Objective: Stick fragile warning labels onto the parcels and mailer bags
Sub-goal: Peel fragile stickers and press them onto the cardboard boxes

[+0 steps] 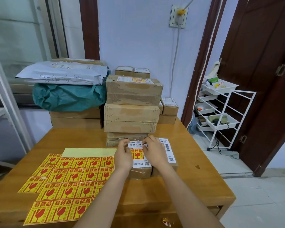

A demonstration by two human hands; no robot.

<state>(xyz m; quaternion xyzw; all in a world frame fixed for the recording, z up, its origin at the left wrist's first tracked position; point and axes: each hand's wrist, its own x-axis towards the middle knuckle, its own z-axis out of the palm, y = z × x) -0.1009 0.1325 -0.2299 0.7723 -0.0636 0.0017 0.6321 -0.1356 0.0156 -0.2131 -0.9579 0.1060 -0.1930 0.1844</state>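
A small cardboard parcel lies on the wooden table in front of me, with a white shipping label and a yellow-and-red fragile label on its top. My left hand and my right hand rest on either side of that fragile label, fingers bent onto the parcel's top near the barcode. A second small parcel lies right beside it. Sheets of fragile labels spread over the table's left half.
Stacked cardboard boxes stand just behind the parcel. At the back left, grey and green mailer bags lie on more boxes. A white wire rack with trays stands on the floor to the right. A pale yellow backing sheet lies under the labels.
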